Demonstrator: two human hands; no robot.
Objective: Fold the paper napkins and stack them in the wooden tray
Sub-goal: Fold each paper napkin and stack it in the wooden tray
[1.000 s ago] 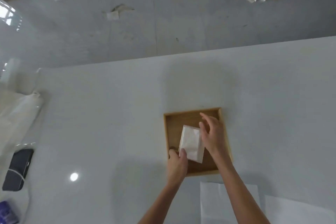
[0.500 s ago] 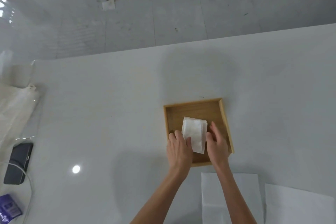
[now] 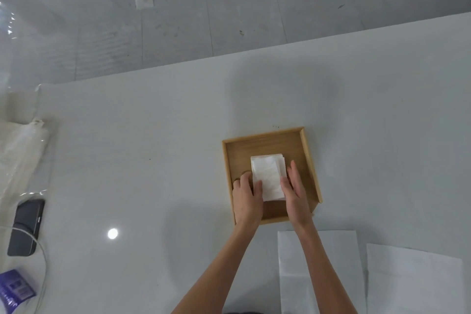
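A square wooden tray (image 3: 262, 135) sits on the white table. Inside it lies a small stack of folded white napkins (image 3: 267, 173). My left hand (image 3: 246, 199) is at the stack's left edge, fingers curled down beside it and thumb resting on top. My right hand (image 3: 297, 191) lies flat against the stack's right edge, fingers straight and together, thumb touching the top napkin. Both hands cover the near part of the tray. An unfolded napkin (image 3: 336, 247) lies flat just in front of the tray, under my right forearm, and a second unfolded napkin (image 3: 413, 283) lies to its right.
A black phone (image 3: 26, 227) with a white cable lies at the table's left edge, beside a purple packet (image 3: 15, 290) and a clear plastic bag (image 3: 20, 155). Beyond the table's far edge is grey floor with paper scraps (image 3: 144, 1).
The napkin went from being lowered at a tilt to lying flat on the stack. Both hands closed in on its two sides, and the right hand came down from above to the right edge.
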